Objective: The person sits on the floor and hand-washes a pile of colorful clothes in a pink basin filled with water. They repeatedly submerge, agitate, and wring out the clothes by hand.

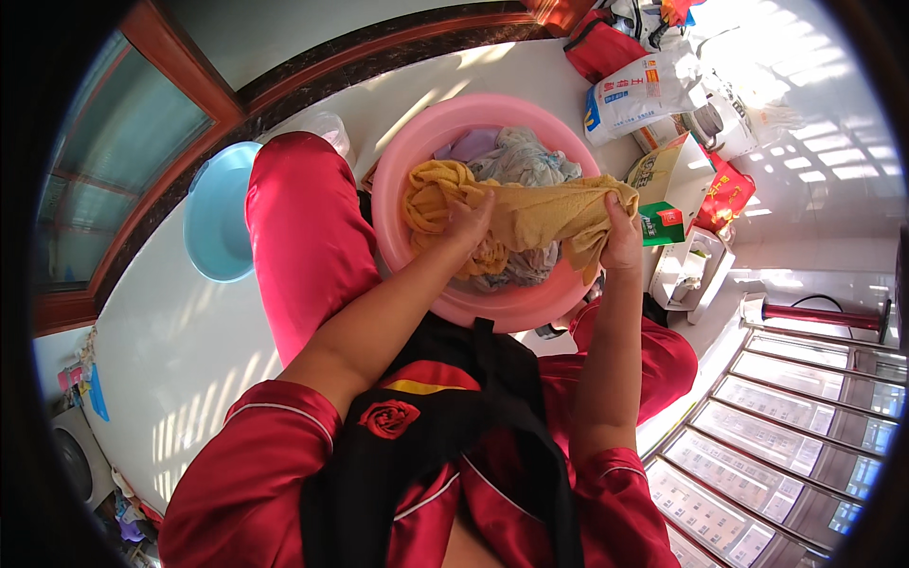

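Observation:
A large pink plastic basin (406,266) stands on the floor between my knees. A yellow textured cloth (547,213) is stretched across it, partly bunched in twisted folds at the basin's left side. My left hand (470,224) grips this cloth near the middle of the basin. On the right, my right hand (622,238) holds its other end just over the rim, with the thumb on top and a loose corner hanging down. Behind the yellow cloth lie a pale patterned cloth (522,157) and a lilac cloth (470,144). More pale fabric shows beneath my hands.
A light blue basin (216,213) sits beyond my left knee, near a clear plastic tub (331,130). To the right are a white printed sack (643,96), a green box (662,224) and an open white carton (692,273). A barred window (767,440) lies at lower right.

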The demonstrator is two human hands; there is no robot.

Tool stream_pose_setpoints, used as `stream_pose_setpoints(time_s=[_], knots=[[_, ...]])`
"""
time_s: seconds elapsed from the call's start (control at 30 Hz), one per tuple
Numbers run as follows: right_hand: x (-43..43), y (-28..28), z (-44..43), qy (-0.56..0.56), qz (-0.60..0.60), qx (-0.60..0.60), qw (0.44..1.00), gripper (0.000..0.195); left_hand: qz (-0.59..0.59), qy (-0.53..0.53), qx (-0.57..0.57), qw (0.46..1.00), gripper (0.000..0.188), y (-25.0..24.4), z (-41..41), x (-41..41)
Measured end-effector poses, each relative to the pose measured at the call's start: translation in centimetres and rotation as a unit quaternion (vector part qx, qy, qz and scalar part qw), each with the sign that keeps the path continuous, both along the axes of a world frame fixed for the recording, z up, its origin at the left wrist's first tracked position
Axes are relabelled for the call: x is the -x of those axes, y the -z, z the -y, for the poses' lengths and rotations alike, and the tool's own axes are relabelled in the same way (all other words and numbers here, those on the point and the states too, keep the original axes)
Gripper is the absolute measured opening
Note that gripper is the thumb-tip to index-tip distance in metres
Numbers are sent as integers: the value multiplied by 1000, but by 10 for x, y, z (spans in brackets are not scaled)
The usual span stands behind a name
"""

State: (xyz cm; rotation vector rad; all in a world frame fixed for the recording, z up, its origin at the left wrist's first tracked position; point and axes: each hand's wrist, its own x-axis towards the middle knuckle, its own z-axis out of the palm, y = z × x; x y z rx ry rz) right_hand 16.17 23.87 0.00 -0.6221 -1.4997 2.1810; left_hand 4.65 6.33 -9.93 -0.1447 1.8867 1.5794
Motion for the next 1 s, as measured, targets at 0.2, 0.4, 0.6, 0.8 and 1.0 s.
stream_pose_setpoints(time_s=[0.2,0.4,0.6,0.8,1.0], knots=[[-24,-93,-8,-118,-10,-115,986,42,-576,186,-84,792,62,-45,3,21],[-43,-74,-27,-30,-45,-22,998,48,-149,503,-113,844,29,-88,19,21],[-55,-58,-20,-110,-138,16,984,48,-477,363,-33,800,29,-58,13,25],[-27,-52,-22,-26,-132,141,981,36,5,365,-181,913,30,-21,-3,35],[-11,77,-43,169,364,-367,839,63,-120,177,-28,977,46,-20,4,71]])
